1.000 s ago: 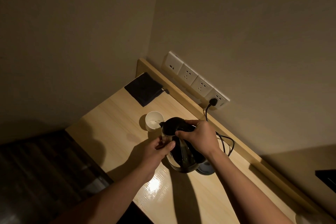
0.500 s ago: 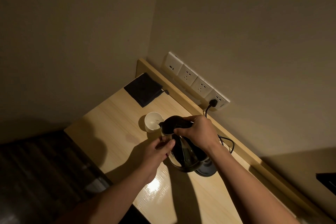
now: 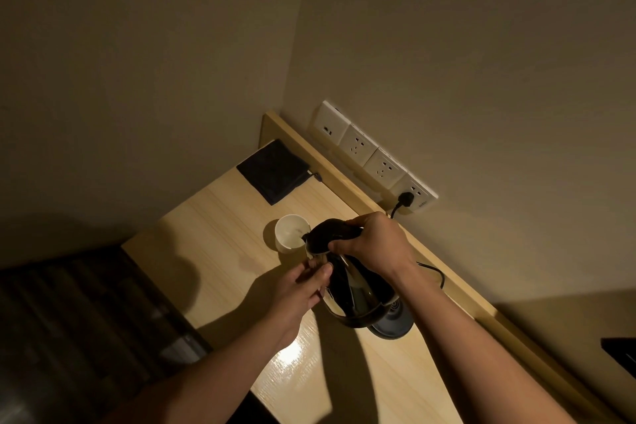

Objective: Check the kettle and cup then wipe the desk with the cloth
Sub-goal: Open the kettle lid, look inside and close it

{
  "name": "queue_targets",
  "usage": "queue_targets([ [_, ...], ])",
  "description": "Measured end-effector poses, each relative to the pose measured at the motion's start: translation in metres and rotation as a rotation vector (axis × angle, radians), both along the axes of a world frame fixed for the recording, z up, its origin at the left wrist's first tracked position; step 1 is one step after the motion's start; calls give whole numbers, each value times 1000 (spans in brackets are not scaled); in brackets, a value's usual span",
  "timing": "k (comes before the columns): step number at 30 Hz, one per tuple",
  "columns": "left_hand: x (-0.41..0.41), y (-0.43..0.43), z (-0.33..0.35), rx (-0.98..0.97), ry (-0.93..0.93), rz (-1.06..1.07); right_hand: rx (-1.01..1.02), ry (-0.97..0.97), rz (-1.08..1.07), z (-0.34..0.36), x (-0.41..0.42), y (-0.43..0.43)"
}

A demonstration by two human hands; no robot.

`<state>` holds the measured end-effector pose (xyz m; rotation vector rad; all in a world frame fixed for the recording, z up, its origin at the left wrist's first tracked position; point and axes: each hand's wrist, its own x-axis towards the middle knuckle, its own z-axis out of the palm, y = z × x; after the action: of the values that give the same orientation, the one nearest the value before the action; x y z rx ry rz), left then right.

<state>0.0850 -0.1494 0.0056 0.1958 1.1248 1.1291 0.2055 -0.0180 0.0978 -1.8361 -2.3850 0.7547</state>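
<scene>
**Kettle tipped for its check, cloth waiting in the corner**

At the left of the frame the desk (image 3: 213,234) ends in a straight front edge above a dark floor; bare wood lies between that edge and our hands, room enough to set things down. At upper centre-left the dark cloth (image 3: 273,175) lies folded flat in the desk's far corner, close against the raised back ledge (image 3: 344,182), well apart from both hands; just below it the white cup (image 3: 292,232) stands upright, seemingly empty, though the dim light leaves that unsure.

Our left hand (image 3: 303,286) has its fingers loosely curled against the side of the kettle (image 3: 351,286), steadying it and not gripping hard; our right hand (image 3: 371,244) is wrapped firmly round the black handle at the top. The kettle leans, its spout end close beside the cup's rim, its lower edge over the round base (image 3: 392,323).

We judge the kettle check is in hand; to do it well we keep the tilt slow, keep the spout off the cup so it is not knocked, and mind the cord (image 3: 433,272) that runs to the plug (image 3: 406,198) in the wall sockets (image 3: 375,162).

To the right the ledge hems us in; free room for wiping lies mostly left and towards the frame's bottom.
</scene>
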Motion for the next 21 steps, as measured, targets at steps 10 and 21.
queue_targets([
  [10, 1, 1, -6, -11, -16, 0, 9, -30, 22, -2, -1, 3],
  [21, 4, 4, -8, -17, -3, 8, -2, 2, 27, -4, 2, 4],
])
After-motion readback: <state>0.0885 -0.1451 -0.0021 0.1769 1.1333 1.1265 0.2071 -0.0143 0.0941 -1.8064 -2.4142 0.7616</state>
